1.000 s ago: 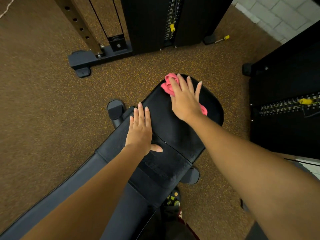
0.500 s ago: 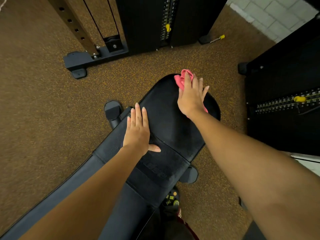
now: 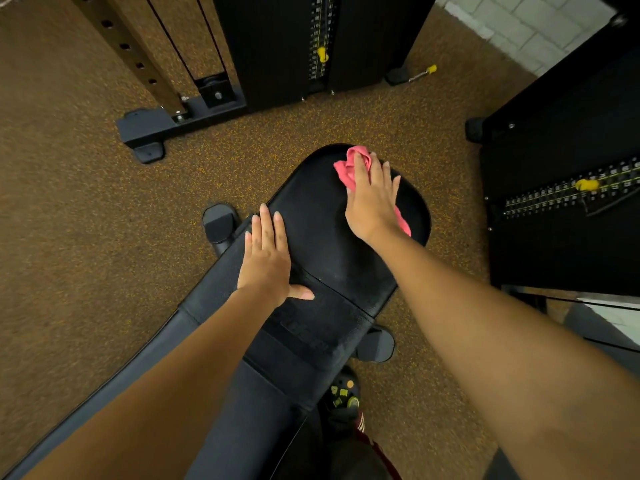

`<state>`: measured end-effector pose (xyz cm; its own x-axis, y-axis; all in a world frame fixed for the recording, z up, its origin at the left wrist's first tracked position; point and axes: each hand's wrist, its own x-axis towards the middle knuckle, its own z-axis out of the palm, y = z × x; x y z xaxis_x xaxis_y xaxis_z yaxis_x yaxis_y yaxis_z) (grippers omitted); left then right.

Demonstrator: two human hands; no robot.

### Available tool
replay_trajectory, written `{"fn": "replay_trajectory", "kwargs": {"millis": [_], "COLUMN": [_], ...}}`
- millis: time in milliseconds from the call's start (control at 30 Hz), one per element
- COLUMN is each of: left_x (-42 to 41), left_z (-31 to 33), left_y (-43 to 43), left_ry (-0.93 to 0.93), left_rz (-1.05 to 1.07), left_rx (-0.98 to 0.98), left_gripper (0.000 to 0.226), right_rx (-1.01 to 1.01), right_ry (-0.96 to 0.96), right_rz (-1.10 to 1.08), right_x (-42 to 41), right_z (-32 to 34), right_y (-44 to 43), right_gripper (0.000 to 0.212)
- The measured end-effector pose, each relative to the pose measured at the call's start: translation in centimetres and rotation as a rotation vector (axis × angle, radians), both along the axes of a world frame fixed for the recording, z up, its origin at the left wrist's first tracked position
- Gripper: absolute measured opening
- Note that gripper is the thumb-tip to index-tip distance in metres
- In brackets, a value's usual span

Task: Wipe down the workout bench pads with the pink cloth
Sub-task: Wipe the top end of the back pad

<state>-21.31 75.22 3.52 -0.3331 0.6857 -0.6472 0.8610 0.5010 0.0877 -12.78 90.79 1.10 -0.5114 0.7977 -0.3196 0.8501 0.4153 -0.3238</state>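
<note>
A black workout bench runs from the lower left toward the middle, ending in a rounded seat pad [image 3: 322, 216]. The pink cloth [image 3: 351, 166] lies crumpled at the pad's far end, and a strip of it shows by my wrist. My right hand [image 3: 374, 199] presses flat on the cloth with fingers straight. My left hand [image 3: 268, 258] rests flat on the near left part of the pad, thumb out over the seam to the longer back pad [image 3: 214, 410].
Brown speckled rubber floor surrounds the bench. A weight-stack machine with a yellow pin [image 3: 322, 53] and its black base foot [image 3: 145, 133] stand ahead. Another black weight stack [image 3: 568, 188] is close on the right. My shoe [image 3: 343, 393] is beside the bench foot [image 3: 375, 344].
My right hand slid the pink cloth from the left of the pad's far end toward its right. The left hand stayed put.
</note>
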Motion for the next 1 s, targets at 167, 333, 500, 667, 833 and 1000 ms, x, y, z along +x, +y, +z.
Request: {"fn": "replay_trajectory", "kwargs": {"millis": [167,333,500,667,833,1000], "left_x": [-0.3,1.4,3.5,4.3,3.0,2.6], "left_z": [0.8,3.3,3.2,2.1,0.9,-0.8], "left_y": [0.0,2.8,5.2,5.4,6.8,8.8], "left_ry": [-0.251,-0.515,-0.572,-0.519,-0.415,-0.349], "left_rz": [0.246,0.511,0.505,0.431,0.387,0.205], "left_rx": [0.171,0.738,0.794,0.8,0.735,0.624], "left_gripper": [0.122,0.072,0.077,0.071,0.074,0.072], "right_rx": [-0.216,-0.634,-1.401,-1.266,-0.361,-0.519], "right_ry": [0.456,0.781,1.18,1.072,0.603,0.349], "right_rz": [-0.263,-0.589,-0.851,-0.76,-0.813,-0.663], "right_x": [1.0,2.2,4.5,7.5,10.6,12.9], "right_z": [2.4,5.0,6.7,6.0,3.0,0.5], "right_y": [-1.8,-4.4,-3.9,-3.0,-1.3,-0.2], "right_gripper": [0.05,0.035,0.074,0.079,0.035,0.049]}}
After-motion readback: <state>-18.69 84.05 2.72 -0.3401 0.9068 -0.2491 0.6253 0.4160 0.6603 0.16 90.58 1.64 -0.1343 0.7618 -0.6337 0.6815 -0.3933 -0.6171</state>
